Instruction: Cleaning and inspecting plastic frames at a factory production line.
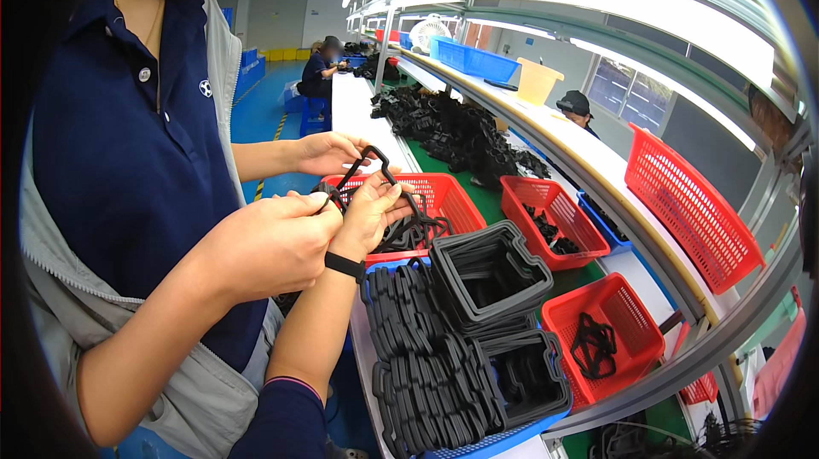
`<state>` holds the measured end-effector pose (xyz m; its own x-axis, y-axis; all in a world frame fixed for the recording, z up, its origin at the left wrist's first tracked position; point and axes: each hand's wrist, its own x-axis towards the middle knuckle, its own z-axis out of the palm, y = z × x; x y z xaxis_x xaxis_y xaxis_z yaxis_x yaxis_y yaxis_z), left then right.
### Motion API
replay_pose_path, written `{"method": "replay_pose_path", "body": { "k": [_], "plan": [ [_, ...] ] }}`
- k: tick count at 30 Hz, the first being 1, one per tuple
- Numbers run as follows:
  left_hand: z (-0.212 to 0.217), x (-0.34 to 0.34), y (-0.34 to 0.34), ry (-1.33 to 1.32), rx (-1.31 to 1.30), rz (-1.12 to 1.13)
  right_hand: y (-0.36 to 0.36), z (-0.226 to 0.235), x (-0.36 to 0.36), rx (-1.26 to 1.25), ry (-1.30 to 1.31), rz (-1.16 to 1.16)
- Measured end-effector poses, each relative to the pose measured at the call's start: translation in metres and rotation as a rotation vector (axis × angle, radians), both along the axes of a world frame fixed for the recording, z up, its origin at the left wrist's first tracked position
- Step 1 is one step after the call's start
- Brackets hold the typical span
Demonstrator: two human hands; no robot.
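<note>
My left hand (363, 216), with a black band round its wrist, is turned palm up and closed on a thin black bent frame (382, 162). A co-worker in a grey vest holds this frame too. One of their hands (286, 233) pinches its near side, and the other hand (326, 153) is at its far end. Below them a red perforated basket (463, 207) holds loose black frames. Closer to me, a blue crate (520, 432) carries stacked black frames (426, 348) and nested square ones. My right hand is out of view.
Two more red baskets, one (583, 256) further off and one (644, 344) nearer, hold black parts. A black heap (452, 130) lies along the bench. A metal-framed shelf (597, 169) runs along the right. Other people sit further away.
</note>
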<state>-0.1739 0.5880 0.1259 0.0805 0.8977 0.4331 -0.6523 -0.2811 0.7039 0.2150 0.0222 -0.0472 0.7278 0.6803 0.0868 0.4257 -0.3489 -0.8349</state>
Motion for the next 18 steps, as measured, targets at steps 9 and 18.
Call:
{"method": "replay_pose_path", "body": {
  "k": [9,18],
  "plan": [
    [-0.040,-0.034,0.038,0.031,-0.155,0.144,-0.002,-0.007,0.005,0.002,0.001,0.011],
    [-0.108,-0.106,0.058,0.686,-0.309,0.579,-0.002,-0.003,0.002,-0.005,-0.009,0.000]
  ]
}}
